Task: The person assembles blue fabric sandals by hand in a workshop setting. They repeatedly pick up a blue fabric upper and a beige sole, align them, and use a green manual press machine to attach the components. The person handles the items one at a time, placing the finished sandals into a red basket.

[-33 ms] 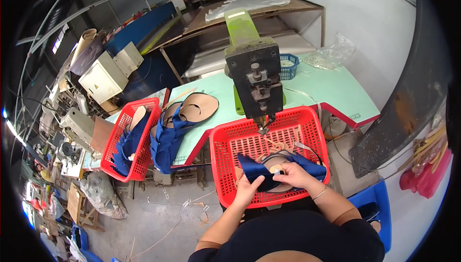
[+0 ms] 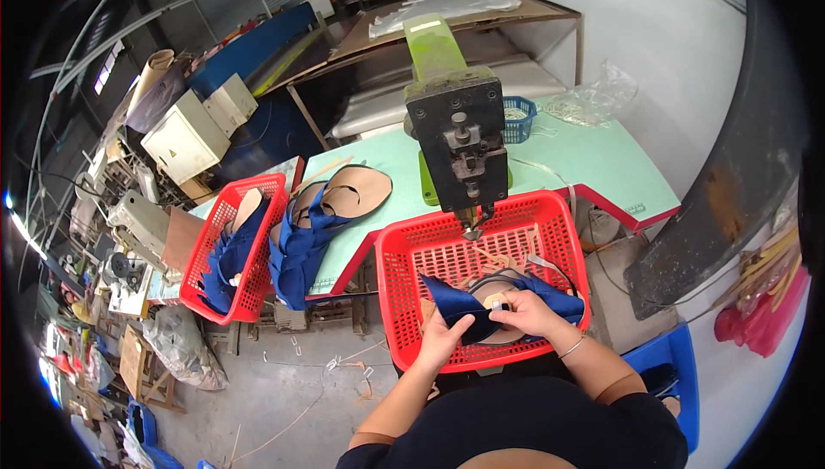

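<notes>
Over a red plastic basket (image 2: 397, 297) in front of me, I hold a sandal upper with dark blue satin straps (image 2: 457, 304) and a beige lining. My left hand (image 2: 440, 342) grips the edge of its left strap, thumb on top. My right hand (image 2: 526, 314) is closed on the middle of the same piece, thumb and forefinger pinched beside a small pale tab (image 2: 495, 301). The fingers beneath the fabric are hidden. More blue and black strap parts lie under my right hand. Thin beige strips (image 2: 494, 258) lie loose in the basket.
A green machine with a black head (image 2: 457, 138) stands just beyond the basket, its tip hanging over the rim. Blue sandal uppers (image 2: 301, 246) are stacked on the pale green table (image 2: 387, 155). Left of them, another red basket (image 2: 253, 297) holds more. A blue bin (image 2: 685, 357) stands at right.
The left blue strap has tipped slightly outward to the left. Both hands keep their hold in nearly the same place.
</notes>
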A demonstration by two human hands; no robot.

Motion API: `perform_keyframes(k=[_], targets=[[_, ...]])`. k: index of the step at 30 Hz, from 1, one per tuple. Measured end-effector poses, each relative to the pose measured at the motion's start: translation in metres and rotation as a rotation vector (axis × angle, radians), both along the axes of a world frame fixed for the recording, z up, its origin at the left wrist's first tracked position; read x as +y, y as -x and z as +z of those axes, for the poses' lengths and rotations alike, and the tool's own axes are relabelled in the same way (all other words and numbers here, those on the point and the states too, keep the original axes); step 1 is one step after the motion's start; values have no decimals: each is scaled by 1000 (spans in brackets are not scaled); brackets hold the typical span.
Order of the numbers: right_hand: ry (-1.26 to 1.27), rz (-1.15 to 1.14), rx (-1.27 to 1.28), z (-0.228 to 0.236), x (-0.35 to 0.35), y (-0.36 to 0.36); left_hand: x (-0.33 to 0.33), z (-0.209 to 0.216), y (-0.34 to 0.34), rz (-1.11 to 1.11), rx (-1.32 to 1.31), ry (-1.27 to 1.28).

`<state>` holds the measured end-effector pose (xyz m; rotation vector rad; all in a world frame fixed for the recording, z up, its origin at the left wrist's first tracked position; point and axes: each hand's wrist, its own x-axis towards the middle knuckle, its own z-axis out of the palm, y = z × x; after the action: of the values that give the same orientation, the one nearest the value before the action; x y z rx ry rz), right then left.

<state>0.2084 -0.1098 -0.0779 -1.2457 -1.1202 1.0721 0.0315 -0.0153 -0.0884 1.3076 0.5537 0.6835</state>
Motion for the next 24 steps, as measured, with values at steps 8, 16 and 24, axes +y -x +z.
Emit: perform_keyframes(k=[8,16,24], targets=[[-293,142,-671,50,2,-5,38,49,2,-541,371,-1005],[-145,-486,-257,30,36,-9,2,32,-21,290,189,-1512],[-327,-274,-358,59,20,-10,31,1,-29,-171,-82,221]])
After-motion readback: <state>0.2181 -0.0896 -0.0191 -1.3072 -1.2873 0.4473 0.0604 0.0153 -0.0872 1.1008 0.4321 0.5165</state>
